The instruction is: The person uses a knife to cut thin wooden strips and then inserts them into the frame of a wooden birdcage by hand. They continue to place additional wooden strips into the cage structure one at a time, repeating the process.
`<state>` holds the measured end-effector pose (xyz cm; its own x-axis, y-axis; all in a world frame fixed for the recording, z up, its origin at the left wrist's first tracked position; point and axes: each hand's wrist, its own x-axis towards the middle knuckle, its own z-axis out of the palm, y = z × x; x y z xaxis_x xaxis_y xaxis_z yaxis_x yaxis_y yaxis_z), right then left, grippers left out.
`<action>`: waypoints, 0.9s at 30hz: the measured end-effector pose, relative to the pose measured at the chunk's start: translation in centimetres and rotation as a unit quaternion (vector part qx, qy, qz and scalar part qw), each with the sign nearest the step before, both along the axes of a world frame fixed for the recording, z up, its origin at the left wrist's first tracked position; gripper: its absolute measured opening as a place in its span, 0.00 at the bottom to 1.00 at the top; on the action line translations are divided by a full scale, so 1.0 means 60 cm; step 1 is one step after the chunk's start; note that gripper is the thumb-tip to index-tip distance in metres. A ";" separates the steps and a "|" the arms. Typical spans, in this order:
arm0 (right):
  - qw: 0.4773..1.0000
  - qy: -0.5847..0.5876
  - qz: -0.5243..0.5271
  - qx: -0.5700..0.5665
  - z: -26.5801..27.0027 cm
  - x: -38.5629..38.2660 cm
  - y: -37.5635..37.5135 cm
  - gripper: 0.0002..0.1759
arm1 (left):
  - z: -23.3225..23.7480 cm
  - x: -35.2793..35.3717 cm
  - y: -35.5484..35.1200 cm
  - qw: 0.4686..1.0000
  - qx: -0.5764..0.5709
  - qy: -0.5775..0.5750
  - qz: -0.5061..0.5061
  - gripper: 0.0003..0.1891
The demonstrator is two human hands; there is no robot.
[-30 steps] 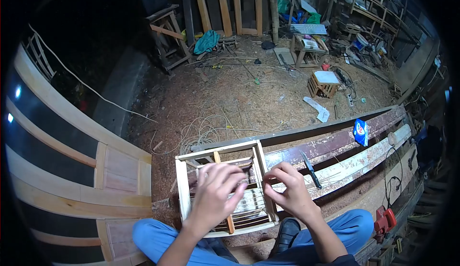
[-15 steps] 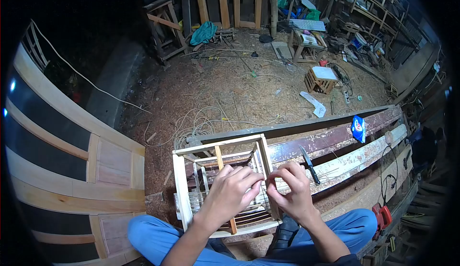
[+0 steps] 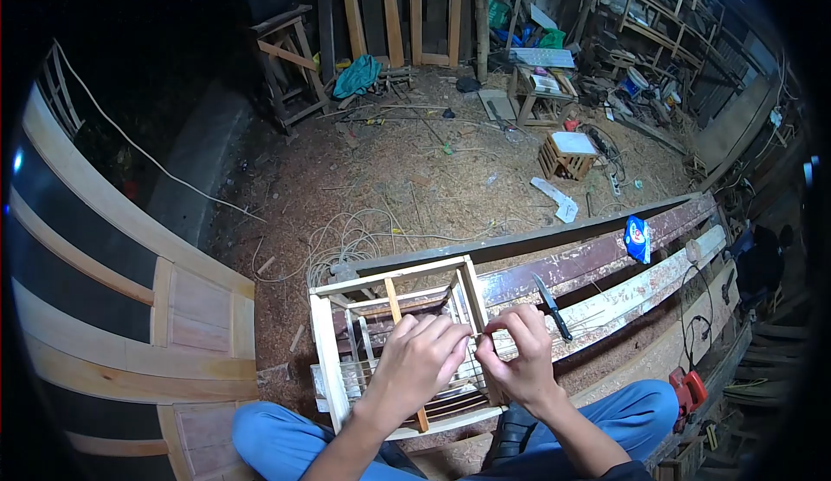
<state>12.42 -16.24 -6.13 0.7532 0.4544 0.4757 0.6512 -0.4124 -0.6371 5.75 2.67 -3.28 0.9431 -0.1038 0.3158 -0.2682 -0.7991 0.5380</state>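
Observation:
My left hand [image 3: 415,361] is closed in a pinch above the wooden frame [image 3: 323,342], an open box of pale slats with thin rods across its inside. Close beside it, my right hand [image 3: 523,361] pinches too, over the frame's right side. The fingertips of both hands almost meet. Something very thin seems to run between them, too small to name. A knife [image 3: 552,309] with a black handle lies on the bench [image 3: 636,289] to the right of my right hand, near a few thin sticks [image 3: 591,317].
A blue packet [image 3: 637,239] rests on the bench's far part. At right is a red power tool [image 3: 688,392] with a black cord. Large panelled woodwork [image 3: 204,301] stands at left. Coiled cable [image 3: 355,237] and a slatted crate [image 3: 567,155] are on the shavings-covered floor.
The view has tilted and shifted slightly, so the surroundings sit a little further left. Both hands keep their pinch over the frame, fingertips still close together.

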 end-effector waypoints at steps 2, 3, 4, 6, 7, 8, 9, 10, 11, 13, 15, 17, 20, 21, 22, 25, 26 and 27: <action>1.000 0.010 0.001 0.002 -0.001 0.000 -0.002 0.11 | 0.000 0.000 -0.004 1.000 -0.002 -0.002 0.005 0.09; 1.000 0.011 -0.002 0.003 0.001 0.001 -0.004 0.11 | 0.000 -0.001 -0.008 1.000 -0.006 -0.004 0.011 0.09; 1.000 0.012 0.007 0.005 0.004 0.002 -0.006 0.11 | 0.003 -0.001 -0.012 1.000 -0.005 -0.003 0.008 0.09; 1.000 0.013 0.014 0.008 0.006 0.004 -0.009 0.11 | 0.009 -0.003 -0.018 0.999 -0.005 0.011 0.030 0.09; 1.000 0.012 0.024 0.008 0.007 0.004 -0.011 0.11 | 0.009 -0.005 -0.023 1.000 -0.004 0.012 0.028 0.09; 0.999 0.011 0.034 0.009 0.007 0.005 -0.013 0.12 | 0.007 -0.008 -0.030 0.998 -0.002 0.013 0.056 0.09; 0.999 0.017 0.038 0.007 0.010 0.006 -0.015 0.11 | 0.006 -0.010 -0.037 0.996 0.000 0.014 0.084 0.08; 0.999 0.018 0.036 0.007 0.013 0.007 -0.017 0.11 | 0.007 -0.012 -0.044 0.996 0.001 0.015 0.083 0.08; 0.998 0.030 0.045 0.009 0.018 0.010 -0.018 0.11 | 0.008 -0.013 -0.050 0.995 0.002 0.014 0.098 0.08; 0.998 0.042 0.054 0.012 0.019 0.014 -0.020 0.11 | 0.009 -0.012 -0.056 0.994 0.004 0.014 0.113 0.07; 0.996 0.063 0.063 0.030 0.018 0.015 -0.021 0.10 | 0.008 -0.010 -0.059 0.992 0.001 0.011 0.122 0.07; 0.995 0.071 0.063 0.030 0.022 0.016 -0.023 0.10 | 0.009 -0.010 -0.061 0.993 -0.001 0.014 0.121 0.07; 0.994 0.077 0.065 0.031 0.023 0.019 -0.023 0.09 | 0.008 -0.008 -0.062 0.992 -0.001 0.013 0.122 0.07; 0.994 0.078 0.063 0.031 0.022 0.019 -0.023 0.09 | 0.007 -0.008 -0.062 0.992 -0.001 0.012 0.122 0.06; 0.994 0.079 0.064 0.031 0.022 0.018 -0.022 0.09 | 0.007 -0.007 -0.062 0.992 -0.001 0.013 0.122 0.06; 0.995 0.074 0.052 0.037 0.018 0.013 -0.021 0.09 | 0.006 -0.005 -0.064 0.992 0.001 0.018 0.127 0.06; 0.995 0.077 0.044 0.039 0.016 0.012 -0.020 0.09 | 0.006 -0.004 -0.064 0.991 0.004 0.013 0.131 0.05; 0.995 0.079 0.036 0.042 0.014 0.011 -0.018 0.09 | 0.007 -0.002 -0.064 0.991 0.008 0.007 0.133 0.05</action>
